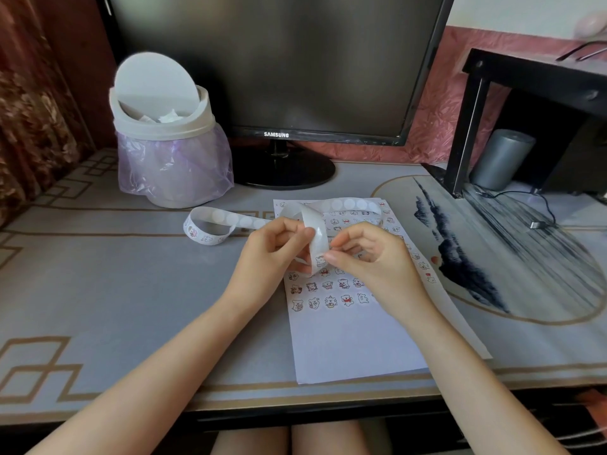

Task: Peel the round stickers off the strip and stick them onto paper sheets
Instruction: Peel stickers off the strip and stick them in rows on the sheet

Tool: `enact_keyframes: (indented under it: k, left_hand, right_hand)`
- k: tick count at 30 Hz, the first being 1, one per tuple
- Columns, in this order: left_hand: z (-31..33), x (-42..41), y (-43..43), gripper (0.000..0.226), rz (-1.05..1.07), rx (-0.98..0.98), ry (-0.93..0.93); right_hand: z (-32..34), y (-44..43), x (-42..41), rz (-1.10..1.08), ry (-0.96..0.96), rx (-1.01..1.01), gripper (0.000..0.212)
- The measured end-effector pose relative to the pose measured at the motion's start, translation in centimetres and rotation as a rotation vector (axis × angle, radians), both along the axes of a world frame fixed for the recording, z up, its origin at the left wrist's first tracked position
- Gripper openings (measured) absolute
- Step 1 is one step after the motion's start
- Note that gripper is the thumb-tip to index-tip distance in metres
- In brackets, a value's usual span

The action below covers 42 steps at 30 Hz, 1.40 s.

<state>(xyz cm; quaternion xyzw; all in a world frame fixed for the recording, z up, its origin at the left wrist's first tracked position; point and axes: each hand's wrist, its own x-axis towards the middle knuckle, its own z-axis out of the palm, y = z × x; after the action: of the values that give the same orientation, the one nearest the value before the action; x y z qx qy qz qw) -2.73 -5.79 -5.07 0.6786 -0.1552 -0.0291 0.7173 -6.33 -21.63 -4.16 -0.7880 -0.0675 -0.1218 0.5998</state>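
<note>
White paper sheets lie stacked near the front edge of the tabletop, right of its middle, their lower part bare and their upper part covered in rows of small round cartoon stickers. Above those rows both hands meet over the sheets. The left hand is curled closed, pinching a bend of the sticker strip between thumb and fingers. The right hand is also closed, its thumb and forefinger pinching at a sticker on the lower end of that bend. From the hands the strip runs away two ways: one length curls left into a loose loop lying on the tabletop, the other arches over the far edge of the sheets. Farther back, toward the rear left corner, stands a small white bin with a swing lid and lilac liner; beside it a dark Samsung monitor rises at the rear edge
</note>
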Motion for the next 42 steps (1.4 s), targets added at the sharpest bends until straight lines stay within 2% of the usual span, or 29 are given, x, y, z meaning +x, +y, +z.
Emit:
enact_keyframes:
  k: [4,9,17,23,30,42]
  left_hand:
    - [0.04,-0.04,-0.05,0.020,-0.021,0.009,0.014]
    - [-0.38,0.04,-0.05,0.014,-0.042,0.109,-0.037]
    - [-0.46,0.18,0.05,0.007,-0.069,0.070,-0.029]
    - [-0.43,0.15,-0.05,0.011,-0.067,0.070,-0.006]
    - [-0.44,0.21,0.04,0.011,-0.076,0.052,0.006]
    - [-0.36,0.14,-0.09,0.016,-0.104,0.062,0.030]
  right_hand:
    - [-0.15,-0.16,0.18,-0.049,-0.025,0.007,0.017]
    - [-0.22,-0.17,0.14,-0.070,-0.041,-0.034,0.016]
    - [-0.29,-0.02,0.15,-0.073,-0.044,-0.031,0.013]
    - [-0.46,0.00,0.23,-0.077,-0.046,-0.042,0.010]
    - [-0.47,0.09,0.34,-0.080,-0.062,-0.013,0.017]
    - [-0.48,0.10,0.13,-0.082,-0.071,0.002,0.017]
